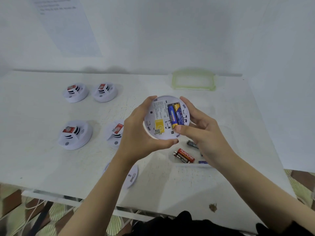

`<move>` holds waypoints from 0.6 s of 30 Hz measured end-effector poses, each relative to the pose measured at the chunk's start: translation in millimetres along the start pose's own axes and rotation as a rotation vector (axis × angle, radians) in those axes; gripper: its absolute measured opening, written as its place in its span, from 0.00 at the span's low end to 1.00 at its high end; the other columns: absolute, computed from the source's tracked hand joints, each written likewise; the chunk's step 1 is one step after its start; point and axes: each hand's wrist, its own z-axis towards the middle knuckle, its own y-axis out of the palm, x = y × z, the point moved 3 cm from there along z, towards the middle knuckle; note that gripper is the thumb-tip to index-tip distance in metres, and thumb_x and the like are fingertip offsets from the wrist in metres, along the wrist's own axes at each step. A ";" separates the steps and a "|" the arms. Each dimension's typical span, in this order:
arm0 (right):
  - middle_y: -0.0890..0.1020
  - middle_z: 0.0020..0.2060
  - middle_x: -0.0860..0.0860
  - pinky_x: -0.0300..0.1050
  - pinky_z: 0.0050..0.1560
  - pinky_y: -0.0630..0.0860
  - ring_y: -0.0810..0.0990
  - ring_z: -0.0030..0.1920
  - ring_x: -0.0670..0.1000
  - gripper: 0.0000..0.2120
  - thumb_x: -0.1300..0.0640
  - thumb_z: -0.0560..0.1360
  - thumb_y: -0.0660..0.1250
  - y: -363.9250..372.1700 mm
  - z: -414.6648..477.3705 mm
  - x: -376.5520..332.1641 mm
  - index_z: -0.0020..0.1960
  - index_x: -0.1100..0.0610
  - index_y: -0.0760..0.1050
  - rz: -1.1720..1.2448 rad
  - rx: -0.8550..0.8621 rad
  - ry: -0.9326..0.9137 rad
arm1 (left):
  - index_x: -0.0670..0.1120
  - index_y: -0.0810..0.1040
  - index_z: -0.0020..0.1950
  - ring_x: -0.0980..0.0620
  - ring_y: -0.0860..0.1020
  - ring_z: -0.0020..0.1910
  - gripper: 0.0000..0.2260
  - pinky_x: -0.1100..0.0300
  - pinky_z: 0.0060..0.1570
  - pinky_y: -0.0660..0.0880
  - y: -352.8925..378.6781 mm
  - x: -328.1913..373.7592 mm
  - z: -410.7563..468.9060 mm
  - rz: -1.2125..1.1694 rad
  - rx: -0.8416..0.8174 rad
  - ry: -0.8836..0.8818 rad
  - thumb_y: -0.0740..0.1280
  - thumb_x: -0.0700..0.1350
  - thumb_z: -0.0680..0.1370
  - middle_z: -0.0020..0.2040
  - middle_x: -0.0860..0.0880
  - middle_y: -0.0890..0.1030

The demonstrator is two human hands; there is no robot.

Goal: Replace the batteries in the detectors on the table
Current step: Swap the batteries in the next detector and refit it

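Left grip (pixel 141 133): fingers and thumb curled round the rim of the held detector (pixel 163 123) from 9 o'clock, raised over mid-worktop (pixel 230 116), underside up. Right grip (pixel 199 128): fingers curled on the rim at 2 o'clock, thumb pressing the lower end of two blue batteries (pixel 172 116) lying side by side in the compartment. Yellow sticker (pixel 159 126) with a code square on the underside; its printed text too small to read. Loose round cover (pixel 132 178) at 7 o'clock, partly hidden by the left forearm. Shallow white tray (pixel 190 165) at 5 o'clock, partly hidden by the right wrist, holding a red battery (pixel 186 155) marked HUAHONG, a silver battery (pixel 180 157) touching it, and a black battery (pixel 192 144) marked EVEREADY. Four white detectors at 9 to 10 o'clock, each with a red label: near pair (pixel 75 135), far pair (pixel 104 92). Green-rimmed container (pixel 194 81) at 1 o'clock by the wall. Printed sheet (pixel 68 28) on the wall, unreadable.
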 end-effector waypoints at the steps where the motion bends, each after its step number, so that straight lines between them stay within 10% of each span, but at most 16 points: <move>1: 0.83 0.51 0.43 0.40 0.48 0.79 0.81 0.54 0.48 0.31 0.72 0.70 0.68 4.5 -0.6 1.0 0.68 0.51 0.71 0.007 0.005 0.005 | 0.42 0.69 0.68 0.55 0.77 0.55 0.43 0.64 0.51 0.78 -3.4 -1.5 -1.5 0.001 -0.004 0.000 0.77 0.60 0.58 0.58 0.50 0.78; 18: 0.84 0.50 0.48 0.35 0.44 0.77 0.82 0.47 0.44 0.30 0.76 0.70 0.65 96.3 -7.4 19.9 0.65 0.50 0.73 0.041 0.104 0.008 | 0.40 0.70 0.67 0.54 0.78 0.54 0.43 0.61 0.50 0.78 -75.2 -41.1 -27.5 -0.059 -0.059 -0.011 0.78 0.57 0.58 0.57 0.49 0.79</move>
